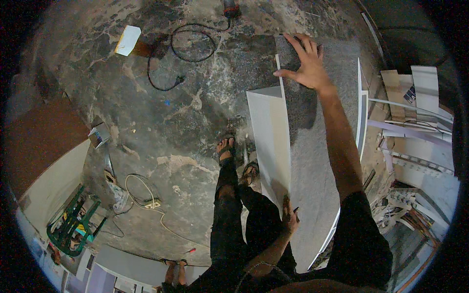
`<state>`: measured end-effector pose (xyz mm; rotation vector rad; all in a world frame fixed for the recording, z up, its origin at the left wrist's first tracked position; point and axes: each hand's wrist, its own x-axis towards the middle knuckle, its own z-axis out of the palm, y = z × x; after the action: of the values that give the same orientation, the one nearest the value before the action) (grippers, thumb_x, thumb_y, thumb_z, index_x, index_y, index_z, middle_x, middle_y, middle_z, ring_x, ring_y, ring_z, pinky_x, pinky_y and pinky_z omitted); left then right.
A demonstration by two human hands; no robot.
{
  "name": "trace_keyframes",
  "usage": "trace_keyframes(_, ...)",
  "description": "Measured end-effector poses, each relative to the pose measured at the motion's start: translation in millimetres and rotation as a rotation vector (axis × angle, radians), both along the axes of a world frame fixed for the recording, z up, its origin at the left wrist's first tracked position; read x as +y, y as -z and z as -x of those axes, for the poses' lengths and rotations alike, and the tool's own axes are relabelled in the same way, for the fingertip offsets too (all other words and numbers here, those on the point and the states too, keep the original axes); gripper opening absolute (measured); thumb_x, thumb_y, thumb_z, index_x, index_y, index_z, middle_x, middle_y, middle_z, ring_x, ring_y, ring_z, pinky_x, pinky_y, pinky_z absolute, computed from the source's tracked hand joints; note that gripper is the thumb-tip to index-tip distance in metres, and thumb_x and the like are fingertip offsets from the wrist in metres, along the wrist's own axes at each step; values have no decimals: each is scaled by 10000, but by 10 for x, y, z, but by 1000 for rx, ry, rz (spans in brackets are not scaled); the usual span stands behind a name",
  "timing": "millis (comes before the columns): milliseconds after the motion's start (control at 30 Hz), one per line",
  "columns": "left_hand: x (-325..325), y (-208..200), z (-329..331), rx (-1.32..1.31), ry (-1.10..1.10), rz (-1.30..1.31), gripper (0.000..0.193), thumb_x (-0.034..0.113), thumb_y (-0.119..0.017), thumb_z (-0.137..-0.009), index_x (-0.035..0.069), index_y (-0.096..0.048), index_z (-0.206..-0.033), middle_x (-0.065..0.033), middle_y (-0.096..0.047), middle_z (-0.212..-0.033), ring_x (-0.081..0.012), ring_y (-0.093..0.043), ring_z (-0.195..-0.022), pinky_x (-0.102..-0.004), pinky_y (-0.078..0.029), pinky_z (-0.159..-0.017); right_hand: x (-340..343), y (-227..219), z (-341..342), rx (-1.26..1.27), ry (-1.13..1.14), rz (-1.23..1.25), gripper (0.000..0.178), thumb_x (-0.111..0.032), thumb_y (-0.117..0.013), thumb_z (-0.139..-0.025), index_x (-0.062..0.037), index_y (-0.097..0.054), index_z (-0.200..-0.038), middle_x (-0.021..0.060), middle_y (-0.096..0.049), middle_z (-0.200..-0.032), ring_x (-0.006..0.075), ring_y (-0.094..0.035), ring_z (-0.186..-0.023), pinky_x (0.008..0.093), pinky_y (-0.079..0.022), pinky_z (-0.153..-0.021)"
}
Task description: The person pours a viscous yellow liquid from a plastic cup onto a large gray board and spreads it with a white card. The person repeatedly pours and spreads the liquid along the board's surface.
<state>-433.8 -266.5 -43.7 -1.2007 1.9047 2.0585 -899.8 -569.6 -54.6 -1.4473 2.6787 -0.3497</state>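
A long white panel piece [269,127], seemingly boards joined at an angle, stands along the left side of a grey carpet-like work surface [312,161]. My left hand [290,218] is at its near end, with the fingers against the board's edge; a small dark thin thing, too small to name, shows beside the fingers. Above the surface's far end, my right hand [309,63] has its fingers spread and holds nothing. Its thumb points toward the panel's narrow far tip, and I cannot tell whether they touch.
A power tool [231,9] with a looped black cord [214,46] lies on the stained floor ahead. At left are a green upturned stool [73,222] holding tools and a pale extension cord [163,217]. Board offcuts [415,132] pile up on the right. Another person's feet [176,268] show lower left.
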Motion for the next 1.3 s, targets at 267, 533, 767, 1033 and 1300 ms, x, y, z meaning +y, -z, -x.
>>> trace_keyframes(267, 108, 4, 8, -70, -71, -201, 849, -71, -595, -851, -58, -107, -1545, -295, -167, -1593, -466, -224, -1466, -472, -253, -1201, 36, 133, 45, -26, 0, 32, 1071, -685, -820, -599, -323, -393, -1513, 81, -346, -1511, 344, -220, -1465, 776, -43, -1101)
trace_keyframes(533, -3, -53, 78, 54, -14, 298, 823, -33, -643, -844, -58, -189, -1530, -292, -252, -1567, -454, -292, -1440, -528, -290, -1159, 0, 129, 21, -66, 9, 53, 1069, -672, -820, -598, -344, -381, -1515, 132, -314, -1543, 376, -184, -1482, 771, 3, -1102)
trace_keyframes(767, 24, -74, 30, -119, 60, 214, 803, -6, -685, -821, -44, -266, -1505, -273, -322, -1539, -457, -358, -1396, -543, -336, -1111, 48, 148, 2, -82, 37, 31, 1052, -636, -829, -606, -351, -377, -1513, 152, -302, -1544, 401, -185, -1476, 773, -5, -1100)
trace_keyframes(1033, 104, 161, -13, 50, -20, 139, 892, -23, -699, -809, -50, -179, -1533, -295, -315, -1534, -488, -370, -1369, -533, -342, -1120, 79, 203, -6, -53, 56, 35, 1055, -616, -832, -606, -351, -367, -1515, 150, -319, -1546, 403, -180, -1480, 779, -8, -1098)
trace_keyframes(1300, -121, 11, -45, 15, 196, 301, 858, 76, -688, -865, -83, -164, -1526, -344, -305, -1518, -508, -389, -1354, -526, -335, -1135, -28, 173, -85, -63, 99, -40, 1041, -559, -841, -632, -371, -342, -1526, 85, -279, -1581, 355, -159, -1501, 781, -28, -1110)
